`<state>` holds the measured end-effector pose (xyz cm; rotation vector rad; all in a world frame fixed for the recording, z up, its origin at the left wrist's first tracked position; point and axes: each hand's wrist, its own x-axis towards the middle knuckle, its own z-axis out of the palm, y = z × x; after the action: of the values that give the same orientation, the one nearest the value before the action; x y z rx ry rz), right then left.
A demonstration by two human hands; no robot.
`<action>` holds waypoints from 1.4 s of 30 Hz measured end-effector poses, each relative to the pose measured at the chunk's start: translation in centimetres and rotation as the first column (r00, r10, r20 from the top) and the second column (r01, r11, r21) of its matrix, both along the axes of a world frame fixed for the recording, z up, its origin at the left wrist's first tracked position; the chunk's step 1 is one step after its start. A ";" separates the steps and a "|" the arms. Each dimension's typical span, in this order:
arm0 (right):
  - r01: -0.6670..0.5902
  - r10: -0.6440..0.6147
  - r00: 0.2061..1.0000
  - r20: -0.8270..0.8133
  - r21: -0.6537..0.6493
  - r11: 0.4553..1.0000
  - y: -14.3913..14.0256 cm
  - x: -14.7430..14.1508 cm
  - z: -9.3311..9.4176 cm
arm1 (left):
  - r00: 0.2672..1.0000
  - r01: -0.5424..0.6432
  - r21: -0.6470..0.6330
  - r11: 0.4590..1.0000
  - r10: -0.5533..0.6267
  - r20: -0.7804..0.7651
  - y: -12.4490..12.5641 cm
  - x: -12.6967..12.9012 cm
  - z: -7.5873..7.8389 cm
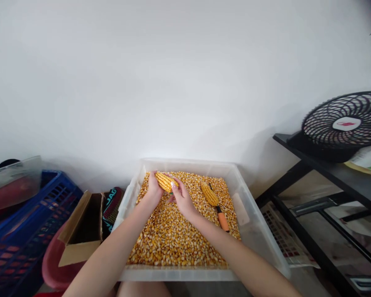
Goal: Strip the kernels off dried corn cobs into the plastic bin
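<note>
An ear of corn [165, 182], covered in yellow kernels, lies across both my hands above a bed of loose corn kernels [179, 243]. My left hand [155, 188] is wrapped round its left end. At the right end, the fingers of my right hand [181, 196] close on the same ear, thumb on top. Another ear of corn [209, 194] rests on the kernels to the right. Partly under that ear is a tool with an orange handle [223, 222]; its working end is mostly hidden. A translucent plastic bin [185, 274] holds all the kernels.
To the left stand a blue plastic crate [58, 194], an open cardboard box [80, 251] and a red basin [51, 264]. On the right, a black fan [346, 123] sits on a dark shelf [336, 169]. A white wall [179, 82] rises behind the bin.
</note>
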<state>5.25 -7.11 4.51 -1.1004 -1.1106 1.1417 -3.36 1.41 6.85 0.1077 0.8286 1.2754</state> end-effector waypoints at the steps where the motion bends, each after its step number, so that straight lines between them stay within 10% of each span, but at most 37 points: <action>1: 0.040 -0.040 0.999 -0.007 -0.009 0.999 0.0 -0.1 0.0 | 1.000 0.013 0.016 1.000 -0.013 0.003 -0.1 0.1 -0.2; 15: 0.266 -0.266 0.963 0.043 0.008 0.964 0.6 1.3 0.5 | 0.998 0.026 0.157 0.987 -0.034 0.045 -1.1 1.8 -0.9; 23: 0.233 -0.243 0.946 -0.214 -0.069 0.970 0.7 1.3 1.4 | 0.997 -0.038 0.166 0.985 0.027 0.072 -0.2 1.3 -1.1; 35: 0.333 -0.338 0.940 0.043 0.093 0.938 1.5 2.6 0.1 | 0.999 -0.044 0.044 0.998 0.043 0.026 -0.2 1.1 -0.6; 42: 0.124 -0.150 0.978 0.144 0.173 0.977 0.9 2.4 1.0 | 1.000 -0.028 0.101 0.995 0.027 0.011 -0.6 1.0 -0.5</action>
<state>7.65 -6.16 5.55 -1.1345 -1.2073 0.8517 -2.31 0.83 6.34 0.1712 0.7591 1.3428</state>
